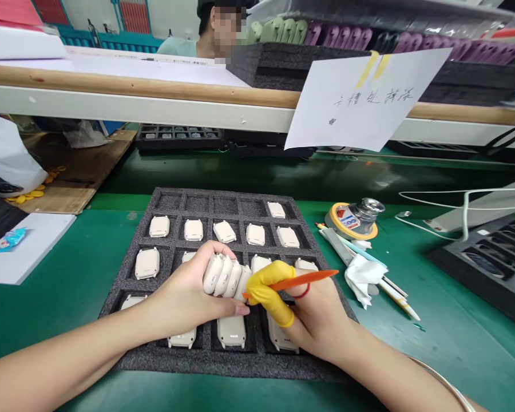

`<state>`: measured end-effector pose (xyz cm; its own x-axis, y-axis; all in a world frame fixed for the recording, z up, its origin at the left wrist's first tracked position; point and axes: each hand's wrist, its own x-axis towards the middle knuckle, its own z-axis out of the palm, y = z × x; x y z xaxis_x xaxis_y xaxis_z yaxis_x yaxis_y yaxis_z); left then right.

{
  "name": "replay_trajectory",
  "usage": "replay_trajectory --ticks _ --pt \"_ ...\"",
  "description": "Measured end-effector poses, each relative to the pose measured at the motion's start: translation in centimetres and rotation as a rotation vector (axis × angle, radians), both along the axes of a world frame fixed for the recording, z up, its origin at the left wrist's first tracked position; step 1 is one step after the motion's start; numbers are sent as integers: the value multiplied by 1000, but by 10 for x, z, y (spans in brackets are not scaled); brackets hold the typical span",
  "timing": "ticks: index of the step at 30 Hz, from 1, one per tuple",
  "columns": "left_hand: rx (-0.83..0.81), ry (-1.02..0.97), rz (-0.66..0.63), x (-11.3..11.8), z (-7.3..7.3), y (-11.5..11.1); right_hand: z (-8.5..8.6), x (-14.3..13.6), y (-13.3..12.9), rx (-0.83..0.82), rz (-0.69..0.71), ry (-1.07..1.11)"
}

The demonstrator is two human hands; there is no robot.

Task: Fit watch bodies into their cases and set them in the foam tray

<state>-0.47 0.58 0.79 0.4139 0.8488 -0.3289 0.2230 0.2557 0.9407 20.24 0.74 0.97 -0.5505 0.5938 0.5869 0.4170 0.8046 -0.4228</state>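
Observation:
A row of several cream watch cases point(226, 276) is gripped side by side in my left hand point(193, 286), above a dark foam tray point(180, 361). My right hand point(300, 309), with yellow finger covers on some fingers, holds an orange pointed stick point(304, 278). The stick's tip is at the right end of the held row, and the yellow fingertips are close against it. More cream cases, such as one at the lower middle point(232, 331), lie in the tray's compartments. Several back-row compartments are bare. My hands hide part of the tray.
To the right lie a tape roll point(351, 221), a metal-topped container point(370, 209), crumpled tissue point(363, 277) and thin tools. A black tray point(489, 263) stands far right. A shelf point(154, 94) with a hanging paper sign point(364, 100) crosses above. A person point(210, 34) is behind it.

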Motion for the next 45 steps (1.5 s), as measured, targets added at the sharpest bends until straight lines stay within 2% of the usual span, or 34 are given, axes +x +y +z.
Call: replay_trajectory --ticks 9,12,14,17,19,21,22,26,30,33,36,41,45 --pt "17 46 -3 -2 -4 1 -5 -2 3 -21 42 74" --pt "20 79 3 -2 -2 1 0 -2 0 -58 55 131" --pt "13 105 -3 -2 1 1 7 5 -3 -103 13 241" --pt "21 147 1 -1 5 1 18 32 -2 -54 -265 318" --pt "21 168 11 -1 6 0 20 56 3 -89 -552 87" --pt "19 163 14 -2 5 0 16 79 11 -260 -841 -264" --pt "21 151 17 -2 5 0 12 88 15 -322 -926 -372" --pt "37 93 48 -1 2 0 -7 114 25 -422 -1049 -557" --pt "62 99 94 0 -2 0 -8 132 26 -436 -1165 -616" --pt "83 115 117 0 -6 2 -1 142 24 -412 -1180 -601" --pt "110 115 152 0 -10 2 2 144 24 -407 -1091 -582" --pt "134 108 158 -1 -17 2 -7 139 18 -418 -1041 -582" --pt "140 103 171 -3 -23 4 -12 145 10 -509 -987 -613"
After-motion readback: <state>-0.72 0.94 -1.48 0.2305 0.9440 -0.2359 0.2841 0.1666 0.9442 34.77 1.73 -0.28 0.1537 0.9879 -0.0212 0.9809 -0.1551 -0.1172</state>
